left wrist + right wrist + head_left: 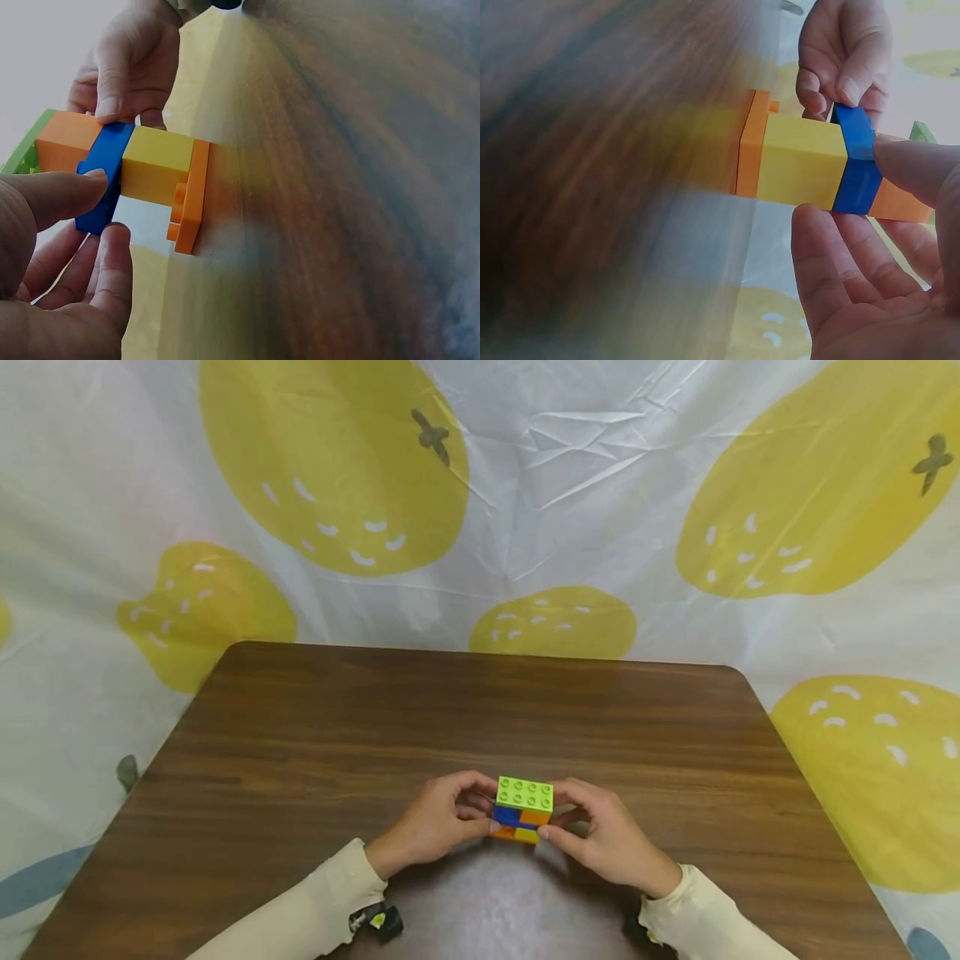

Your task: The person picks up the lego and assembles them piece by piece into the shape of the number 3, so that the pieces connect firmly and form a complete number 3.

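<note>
A stack of toy building bricks stands upright between my hands near the table's front. On top lies a lime green plate (525,792) with studs. Beneath it an orange brick (535,817) sits beside a blue one (507,815). Lower comes a flat blue plate (105,180), then a yellow brick (802,161) on a flat orange plate (193,199) at the base. My left hand (438,818) pinches the blue plate at one end between thumb and fingers. From the other side, my right hand (603,828) pinches its opposite end. The stack's far side is hidden in the head view.
The bricks rest on a brown wood-grain table (420,710) with rounded far corners. Behind and beside it hangs a white cloth (525,527) printed with yellow fruit. Dark wrist devices (378,922) sit by both sleeves.
</note>
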A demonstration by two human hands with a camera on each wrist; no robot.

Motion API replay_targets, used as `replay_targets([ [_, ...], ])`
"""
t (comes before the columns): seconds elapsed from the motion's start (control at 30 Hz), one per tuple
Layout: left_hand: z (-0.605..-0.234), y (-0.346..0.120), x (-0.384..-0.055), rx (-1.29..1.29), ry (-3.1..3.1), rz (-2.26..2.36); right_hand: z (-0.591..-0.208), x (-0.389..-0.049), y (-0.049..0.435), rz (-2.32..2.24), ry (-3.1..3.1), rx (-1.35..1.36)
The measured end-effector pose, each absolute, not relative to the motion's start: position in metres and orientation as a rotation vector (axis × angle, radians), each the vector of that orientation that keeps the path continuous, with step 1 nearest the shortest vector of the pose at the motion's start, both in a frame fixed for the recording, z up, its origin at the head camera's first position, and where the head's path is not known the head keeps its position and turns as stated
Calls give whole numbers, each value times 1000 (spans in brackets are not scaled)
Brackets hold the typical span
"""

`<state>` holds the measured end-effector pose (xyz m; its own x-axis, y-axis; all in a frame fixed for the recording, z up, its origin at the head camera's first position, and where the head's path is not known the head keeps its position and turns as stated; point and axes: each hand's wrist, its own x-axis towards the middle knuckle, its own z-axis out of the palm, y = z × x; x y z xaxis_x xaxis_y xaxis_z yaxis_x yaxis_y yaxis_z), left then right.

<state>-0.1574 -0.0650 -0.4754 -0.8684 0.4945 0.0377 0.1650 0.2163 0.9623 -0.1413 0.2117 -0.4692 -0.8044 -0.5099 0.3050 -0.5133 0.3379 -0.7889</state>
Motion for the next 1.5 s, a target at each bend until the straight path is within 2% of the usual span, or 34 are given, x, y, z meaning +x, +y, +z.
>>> replay_targets([
  [0.73, -470, -69, -154, 582, 2202, 1695, -462, -142, 211, 1497, -2644, 879],
  [1.5, -470, -69, -153, 494, 2212, 1781, -460, -146, 202, 1699, -2583, 700],
])
